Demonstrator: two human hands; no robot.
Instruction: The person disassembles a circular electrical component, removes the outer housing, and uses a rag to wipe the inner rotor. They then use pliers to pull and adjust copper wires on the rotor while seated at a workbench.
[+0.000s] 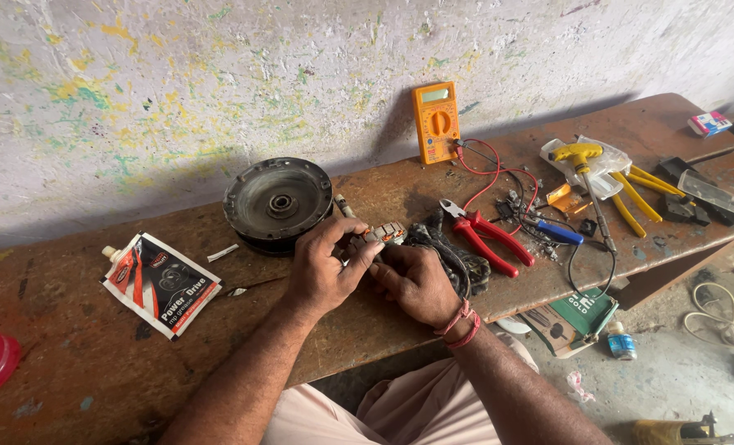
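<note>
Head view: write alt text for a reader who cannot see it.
Both hands, left hand and right hand, hold a small copper-wound part over a worn wooden bench. Beside them lie a round metal hub, red-handled pliers and an orange multimeter.

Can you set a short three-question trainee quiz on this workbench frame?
1. True or false: the orange multimeter lies flat on the wooden bench.
2. Which tool lies just right of the right hand? A) red-handled pliers B) a hammer C) a saw
3. What do both hands hold between them?

Key:
1. False; it stands leaning against the wall.
2. A.
3. A small part with copper-coloured windings, pinched by the fingers of the left hand and the right hand, in front of the dark round wheel-like part.
</note>
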